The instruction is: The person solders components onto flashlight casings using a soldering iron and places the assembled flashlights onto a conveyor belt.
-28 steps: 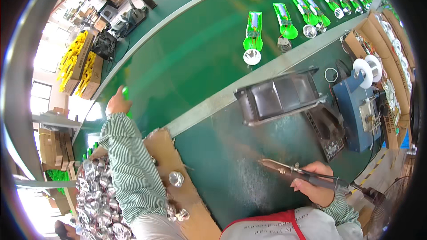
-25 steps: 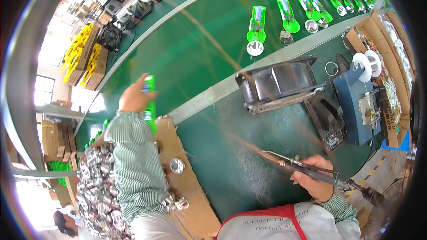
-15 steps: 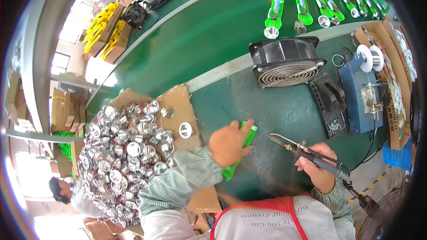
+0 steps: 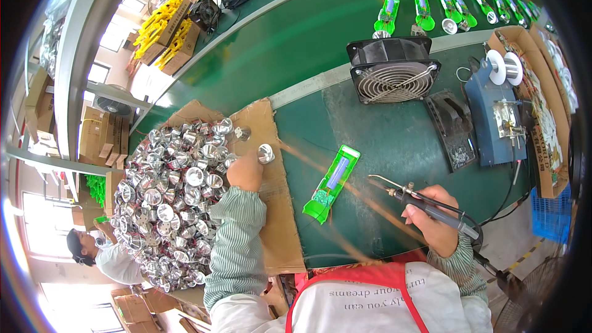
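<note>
My left hand (image 4: 245, 174) is over the cardboard at the edge of the heap of shiny reflector cups (image 4: 176, 200). Its fingers are bent in, and the fingertips meet the rim of a single silver reflector cup (image 4: 266, 153); part of the grip is hidden. In my right hand (image 4: 435, 222) is a grey soldering iron (image 4: 436, 216) with a thin metal feed tube, its tip pointing left over the bench. Between the hands, untouched, lies a bright green plastic housing (image 4: 327, 196) holding a blue cylindrical battery (image 4: 337, 173) and a small green circuit board (image 4: 322, 197).
A black fan (image 4: 394, 71) stands at the back, near a black tray (image 4: 453, 132) and a blue solder feeder (image 4: 490, 117) with a white spool. Several green assemblies (image 4: 422, 12) line the far belt. A cardboard box (image 4: 546, 160) is at right. Another person (image 4: 114, 259) sits far left.
My left hand has let go of the green housing and moved left to the reflector cups. The housing stays on the bench. My right hand still holds the soldering iron. The view has shifted slightly.
</note>
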Demonstrator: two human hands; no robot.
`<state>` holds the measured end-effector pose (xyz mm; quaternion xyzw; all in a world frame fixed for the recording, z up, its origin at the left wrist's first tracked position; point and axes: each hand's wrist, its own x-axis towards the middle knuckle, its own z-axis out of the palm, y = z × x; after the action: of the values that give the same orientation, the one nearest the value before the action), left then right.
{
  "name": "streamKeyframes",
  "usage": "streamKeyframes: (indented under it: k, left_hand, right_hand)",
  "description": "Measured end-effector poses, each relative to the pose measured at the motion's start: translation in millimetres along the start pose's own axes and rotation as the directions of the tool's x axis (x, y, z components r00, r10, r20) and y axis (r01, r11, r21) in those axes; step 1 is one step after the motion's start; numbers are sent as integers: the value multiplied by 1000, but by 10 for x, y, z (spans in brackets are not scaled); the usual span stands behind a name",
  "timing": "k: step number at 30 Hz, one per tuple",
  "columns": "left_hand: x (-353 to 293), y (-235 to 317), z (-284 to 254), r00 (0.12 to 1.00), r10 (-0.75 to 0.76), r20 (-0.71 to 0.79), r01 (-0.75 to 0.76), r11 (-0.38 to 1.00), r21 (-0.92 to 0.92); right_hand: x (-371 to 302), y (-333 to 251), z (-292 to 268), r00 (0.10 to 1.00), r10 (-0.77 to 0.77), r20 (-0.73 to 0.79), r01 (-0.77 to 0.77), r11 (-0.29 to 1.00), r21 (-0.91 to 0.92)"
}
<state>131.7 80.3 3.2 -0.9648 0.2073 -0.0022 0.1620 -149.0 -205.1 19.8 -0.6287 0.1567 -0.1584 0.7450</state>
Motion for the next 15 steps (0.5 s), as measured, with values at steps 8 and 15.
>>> streamKeyframes:
  k: [8, 15]
  left_hand:
    - [-209, -41, -220, 999, -20, 32, 38, 578, -815]
    - [-792, 322, -521, 998, 56, -13, -14, 17, -1000]
  right_hand:
    - [-98, 31, -2, 997, -25, 70, 29, 999, -46]
    - [-109, 17, 147, 997, -15, 72, 17, 999, -33]
